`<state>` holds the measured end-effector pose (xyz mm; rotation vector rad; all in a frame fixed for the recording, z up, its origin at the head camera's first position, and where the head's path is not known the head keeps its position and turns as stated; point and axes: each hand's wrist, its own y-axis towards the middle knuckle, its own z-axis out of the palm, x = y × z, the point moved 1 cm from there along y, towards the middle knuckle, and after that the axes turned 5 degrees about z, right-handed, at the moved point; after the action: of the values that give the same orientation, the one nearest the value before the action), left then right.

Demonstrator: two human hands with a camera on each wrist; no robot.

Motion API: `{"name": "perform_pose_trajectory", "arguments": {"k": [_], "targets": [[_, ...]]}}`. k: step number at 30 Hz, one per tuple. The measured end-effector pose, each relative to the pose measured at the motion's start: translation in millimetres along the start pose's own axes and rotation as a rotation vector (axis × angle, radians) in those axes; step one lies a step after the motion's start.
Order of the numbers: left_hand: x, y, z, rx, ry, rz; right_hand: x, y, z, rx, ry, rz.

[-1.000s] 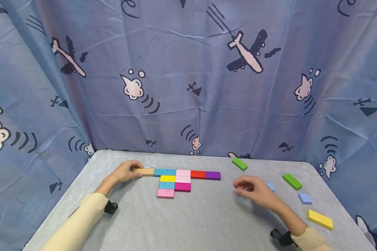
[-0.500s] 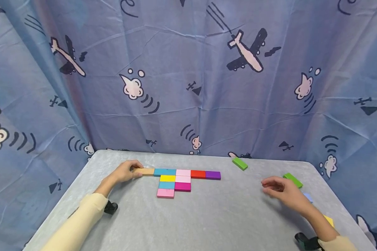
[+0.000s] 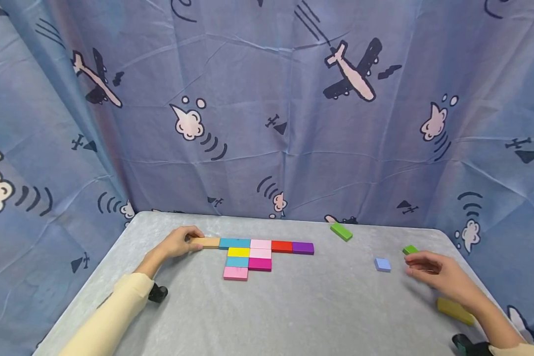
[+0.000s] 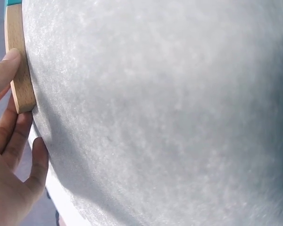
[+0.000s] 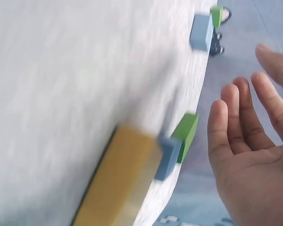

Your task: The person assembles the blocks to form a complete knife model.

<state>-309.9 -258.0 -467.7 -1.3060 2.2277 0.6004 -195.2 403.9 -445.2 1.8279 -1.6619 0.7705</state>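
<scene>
At the left end of a row of flat blocks, my left hand (image 3: 176, 242) pinches a plain wooden block (image 3: 209, 243) between thumb and fingers. Touching its right end is a blue block (image 3: 234, 243), followed by pale pink, red (image 3: 282, 246) and purple (image 3: 303, 248) ones. Below these lie yellow (image 3: 238, 252), pale pink, blue, magenta (image 3: 260, 265) and pink (image 3: 235, 273) blocks. My right hand (image 3: 447, 277) hovers over the right side with loosely bent fingers and holds nothing. It partly covers a green block (image 3: 410, 249); a yellow block (image 3: 455, 311) lies under the forearm.
A small light blue block (image 3: 382, 265) lies left of the right hand. Farther back is another green block (image 3: 341, 232). The right wrist view shows a second light blue block (image 5: 167, 157), hidden in the head view. A patterned curtain (image 3: 231, 188) hangs behind the table.
My right hand has moved rightward across the loose blocks, uncovering one light blue block and covering another. The left hand has stayed on the wooden block, and the arranged blocks are unchanged.
</scene>
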Motion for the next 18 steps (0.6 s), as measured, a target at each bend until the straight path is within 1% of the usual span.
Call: {"name": "perform_pose_trajectory", "arguments": {"k": [6, 13, 18], "targets": [[-0.7, -0.8, -0.4, 0.001, -0.002, 0.0, -13.3, -9.7, -14.3, 0.031, -0.012, 0.064], [-1.8, -0.9, -2.0, 0.003, -0.001, 0.003, -29.2, -27.6, -27.5, 0.041, 0.023, 0.125], [-1.2, -0.3, -1.7, 0.002, -0.008, 0.003, -41.3, -36.6, -32.2, 0.063, -0.028, 0.183]]}}
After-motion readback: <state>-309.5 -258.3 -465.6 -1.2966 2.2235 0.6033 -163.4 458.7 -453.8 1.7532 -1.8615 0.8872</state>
